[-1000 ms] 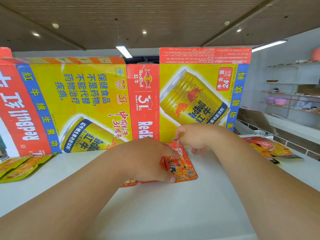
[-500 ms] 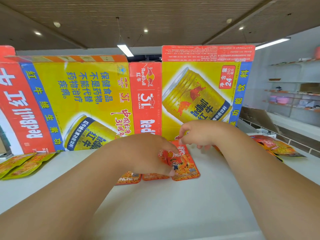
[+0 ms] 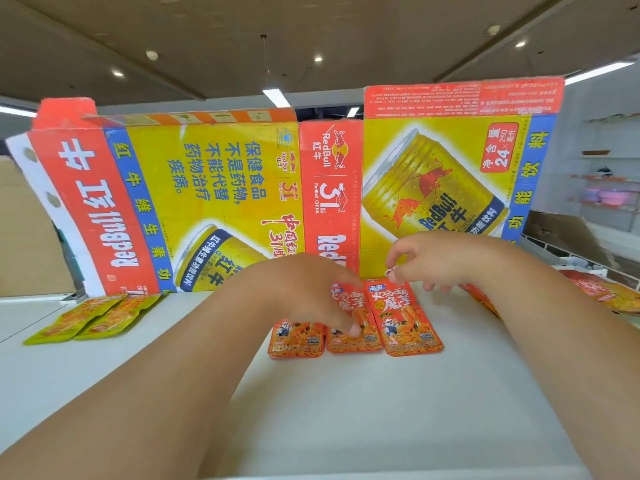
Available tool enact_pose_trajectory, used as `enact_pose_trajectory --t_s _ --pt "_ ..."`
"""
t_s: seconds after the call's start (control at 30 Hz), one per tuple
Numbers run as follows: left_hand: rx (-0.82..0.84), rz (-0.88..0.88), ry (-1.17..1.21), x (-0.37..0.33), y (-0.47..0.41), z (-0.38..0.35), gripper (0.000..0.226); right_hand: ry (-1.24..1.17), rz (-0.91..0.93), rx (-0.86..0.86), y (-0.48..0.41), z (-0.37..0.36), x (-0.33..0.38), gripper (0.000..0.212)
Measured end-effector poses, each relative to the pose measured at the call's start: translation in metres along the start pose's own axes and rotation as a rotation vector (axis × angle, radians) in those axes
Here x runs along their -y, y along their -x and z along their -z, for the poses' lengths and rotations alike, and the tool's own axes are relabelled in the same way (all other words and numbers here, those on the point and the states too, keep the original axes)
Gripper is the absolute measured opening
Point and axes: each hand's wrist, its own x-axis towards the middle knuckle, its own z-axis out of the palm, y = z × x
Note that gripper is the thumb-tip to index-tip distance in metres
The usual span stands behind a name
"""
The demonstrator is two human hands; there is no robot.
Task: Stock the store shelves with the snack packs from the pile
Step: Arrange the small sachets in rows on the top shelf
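Note:
Three orange-red snack packs lie flat side by side on the white shelf (image 3: 381,417): a left pack (image 3: 296,341), a middle pack (image 3: 356,342) and a right pack (image 3: 408,323). My left hand (image 3: 301,289) covers the upper parts of the left and middle packs, and a fingertip presses on the middle one. My right hand (image 3: 436,261) is at the far end of the right pack, thumb and forefinger pinching its top corner. Both forearms reach in from the near edge.
Red Bull cartons (image 3: 214,202) stand upright along the back of the shelf like a wall. Green-yellow snack packs (image 3: 93,320) lie at the left. More orange packs (image 3: 609,296) lie at the right, some behind my right wrist. Other shelving stands far right.
The packs under my left hand have spread from an overlapping bunch into a row of three. Both hands stayed on the packs, and the view has shifted slightly.

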Motion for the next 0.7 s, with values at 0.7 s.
enact_pose_trajectory --t_s 0.7 --pt "0.01 -0.067 0.084 -0.0013 0.0045 -0.0009 0.084 0.145 -0.074 0.033 -0.0066 -0.0079 -0.0032 0.034"
